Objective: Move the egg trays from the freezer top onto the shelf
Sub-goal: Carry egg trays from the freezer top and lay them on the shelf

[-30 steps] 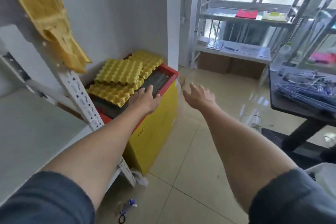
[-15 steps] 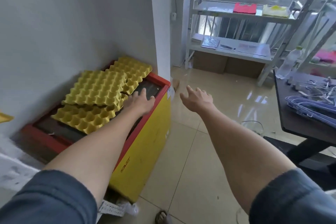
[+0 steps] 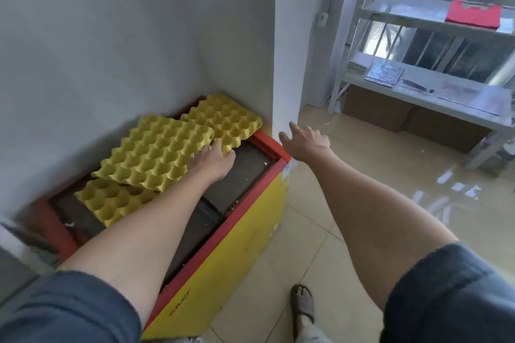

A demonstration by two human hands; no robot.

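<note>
Three yellow egg trays lie on the dark glass top of a yellow freezer point(image 3: 245, 248) with a red rim. The middle tray point(image 3: 152, 152) overlaps the far tray point(image 3: 225, 117) and the near tray point(image 3: 111, 202). My left hand point(image 3: 213, 161) rests palm down at the right edge of the middle tray, its fingertips touching the far tray; it grips nothing. My right hand point(image 3: 305, 139) hovers open over the freezer's far right corner, fingers spread, beside a white pillar point(image 3: 287, 50).
A metal rack point(image 3: 418, 78) stands at the back right by a window, with a red item point(image 3: 472, 15) on an upper level and cardboard boxes point(image 3: 376, 111) below. Glossy tiled floor point(image 3: 348, 203) spreads on the right. My sandalled foot point(image 3: 302, 303) is beside the freezer.
The view has swung right and closer to the freezer; the near shelf post has left the frame. My left hand has moved forward onto the trays, and my right hand reached toward the pillar.
</note>
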